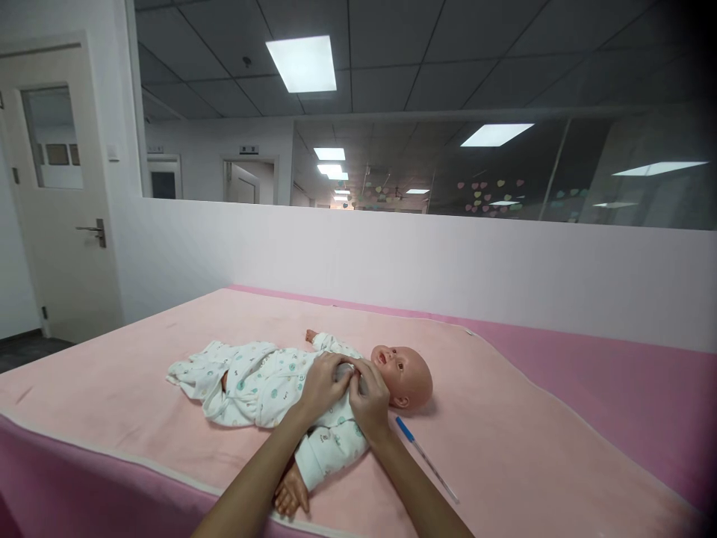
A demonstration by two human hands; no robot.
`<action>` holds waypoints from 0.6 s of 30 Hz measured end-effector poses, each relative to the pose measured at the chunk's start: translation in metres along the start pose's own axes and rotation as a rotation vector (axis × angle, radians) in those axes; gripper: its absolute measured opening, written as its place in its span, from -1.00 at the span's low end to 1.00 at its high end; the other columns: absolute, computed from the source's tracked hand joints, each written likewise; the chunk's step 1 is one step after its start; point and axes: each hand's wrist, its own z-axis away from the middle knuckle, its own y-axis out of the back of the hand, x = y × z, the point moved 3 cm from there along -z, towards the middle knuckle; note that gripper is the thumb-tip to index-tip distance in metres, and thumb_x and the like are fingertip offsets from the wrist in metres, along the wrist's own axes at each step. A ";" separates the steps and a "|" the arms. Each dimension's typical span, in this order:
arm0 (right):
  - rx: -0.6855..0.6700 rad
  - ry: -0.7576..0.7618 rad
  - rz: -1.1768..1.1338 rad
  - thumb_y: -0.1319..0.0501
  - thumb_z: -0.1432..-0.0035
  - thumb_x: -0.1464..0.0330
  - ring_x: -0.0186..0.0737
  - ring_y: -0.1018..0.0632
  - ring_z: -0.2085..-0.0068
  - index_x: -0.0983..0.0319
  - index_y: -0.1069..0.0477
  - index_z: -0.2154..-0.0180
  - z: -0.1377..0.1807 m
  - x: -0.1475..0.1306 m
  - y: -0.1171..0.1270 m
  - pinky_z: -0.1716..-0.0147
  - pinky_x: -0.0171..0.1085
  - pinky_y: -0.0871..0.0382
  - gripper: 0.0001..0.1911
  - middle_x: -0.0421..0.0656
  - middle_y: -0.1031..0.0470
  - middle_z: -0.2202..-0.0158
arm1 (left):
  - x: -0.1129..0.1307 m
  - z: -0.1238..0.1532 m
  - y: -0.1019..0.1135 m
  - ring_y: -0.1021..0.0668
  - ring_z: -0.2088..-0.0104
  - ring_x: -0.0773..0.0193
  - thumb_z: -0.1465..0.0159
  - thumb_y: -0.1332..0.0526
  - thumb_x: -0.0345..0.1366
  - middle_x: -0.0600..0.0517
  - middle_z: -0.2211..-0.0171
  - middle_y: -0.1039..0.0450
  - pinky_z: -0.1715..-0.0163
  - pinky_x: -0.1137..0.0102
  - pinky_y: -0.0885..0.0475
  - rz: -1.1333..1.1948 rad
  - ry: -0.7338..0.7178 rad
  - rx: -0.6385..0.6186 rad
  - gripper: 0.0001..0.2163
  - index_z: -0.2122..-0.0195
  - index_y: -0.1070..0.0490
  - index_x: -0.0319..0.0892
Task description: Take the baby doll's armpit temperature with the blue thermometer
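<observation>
A baby doll (404,373) lies on its back on a pink blanket (504,448), head to the right, dressed in a white patterned romper (258,381). Both my hands rest on the doll's chest near the collar. My left hand (322,385) has its fingers curled, pinching the romper's fabric. My right hand (367,396) is also closed on the fabric just below the doll's chin. The doll's near arm (302,478) stretches toward me with its bare hand showing.
A blue-capped pen-like stick (426,457) lies on the blanket right of my right forearm. A low white partition wall (448,261) runs behind the table. A door (56,187) stands at the far left.
</observation>
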 end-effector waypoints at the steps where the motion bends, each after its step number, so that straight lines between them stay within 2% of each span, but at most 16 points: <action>1: 0.021 -0.004 0.008 0.01 -0.08 0.56 -0.24 -0.46 0.22 0.20 -0.37 0.20 -0.001 0.000 0.001 0.20 -0.22 -0.39 -0.70 -0.13 -0.44 0.29 | 0.001 0.000 0.002 -0.41 0.24 0.23 -0.16 -0.11 -0.32 0.05 0.30 -0.44 0.19 0.33 -0.27 -0.044 -0.026 -0.002 -0.86 0.26 -0.38 -0.13; 3: 0.061 -0.009 0.027 0.01 -0.08 0.56 -0.24 -0.45 0.23 0.20 -0.37 0.22 -0.003 0.002 0.003 0.21 -0.22 -0.39 -0.71 -0.12 -0.43 0.31 | -0.001 0.001 0.010 -0.40 0.24 0.20 -0.15 -0.13 -0.29 0.03 0.31 -0.44 0.16 0.28 -0.25 -0.141 -0.051 0.002 -0.86 0.27 -0.39 -0.14; 6: 0.078 -0.014 0.041 0.02 -0.09 0.56 -0.24 -0.45 0.23 0.20 -0.36 0.23 -0.004 0.003 0.005 0.22 -0.21 -0.39 -0.72 -0.13 -0.42 0.31 | -0.012 0.001 0.026 -0.40 0.23 0.18 -0.13 -0.15 -0.24 0.01 0.34 -0.44 0.14 0.26 -0.24 -0.186 0.004 0.018 -0.87 0.34 -0.41 -0.14; 9: 0.057 -0.021 0.037 0.03 -0.09 0.56 -0.25 -0.44 0.22 0.20 -0.36 0.24 -0.003 0.003 0.004 0.21 -0.22 -0.38 -0.72 -0.12 -0.41 0.30 | -0.026 0.002 0.037 -0.41 0.19 0.21 -0.12 -0.18 -0.22 0.04 0.31 -0.45 0.12 0.31 -0.26 -0.031 0.050 -0.068 -0.88 0.38 -0.44 -0.11; 13: 0.036 -0.014 0.026 0.04 -0.09 0.57 -0.25 -0.43 0.20 0.20 -0.36 0.22 -0.002 0.003 0.002 0.18 -0.23 -0.36 -0.70 -0.12 -0.40 0.28 | -0.039 0.003 0.040 -0.41 0.11 0.21 -0.07 -0.21 -0.27 0.06 0.21 -0.45 0.06 0.33 -0.27 0.186 0.107 -0.193 -0.86 0.33 -0.47 -0.08; 18: 0.011 -0.020 0.023 0.06 -0.10 0.58 -0.25 -0.42 0.19 0.21 -0.34 0.22 -0.001 0.004 0.001 0.16 -0.24 -0.34 -0.69 -0.12 -0.40 0.27 | -0.042 0.003 0.038 -0.43 0.12 0.21 -0.09 -0.16 -0.35 -0.01 0.20 -0.45 0.11 0.35 -0.33 0.294 0.140 -0.186 -0.88 0.38 -0.48 -0.14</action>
